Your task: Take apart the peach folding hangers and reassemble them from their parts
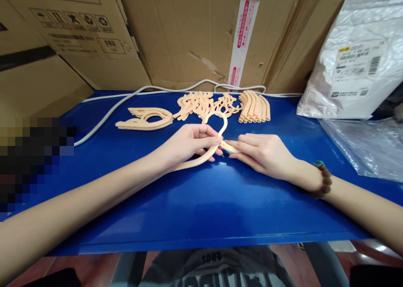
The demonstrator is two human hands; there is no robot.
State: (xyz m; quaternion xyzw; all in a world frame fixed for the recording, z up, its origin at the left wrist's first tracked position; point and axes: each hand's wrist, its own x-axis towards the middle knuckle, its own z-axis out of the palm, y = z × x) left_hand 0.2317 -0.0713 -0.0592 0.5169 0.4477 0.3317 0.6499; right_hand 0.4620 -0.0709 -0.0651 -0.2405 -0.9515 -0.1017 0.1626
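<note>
Between my two hands is a cream plastic folding clothes hanger (201,157), its hook (224,121) pointing up and away from me. My left hand (194,141) pinches it at the joint below the hook, and one curved arm runs down under my left wrist. My right hand (260,152) grips a short arm piece (229,147) whose end meets that joint. Whether this piece is fully joined I cannot tell, as fingers cover part of it. Beyond my hands lie a stack of folded hangers (147,118), a pile of hooked pieces (197,104) and a stack of curved arm pieces (255,106).
A blue tabletop (204,211) carries everything. Cardboard boxes (189,35) wall off the back and left. A white cable (126,97) runs along the rear. At right are a white plastic parcel (349,60) and a clear plastic bag (362,146).
</note>
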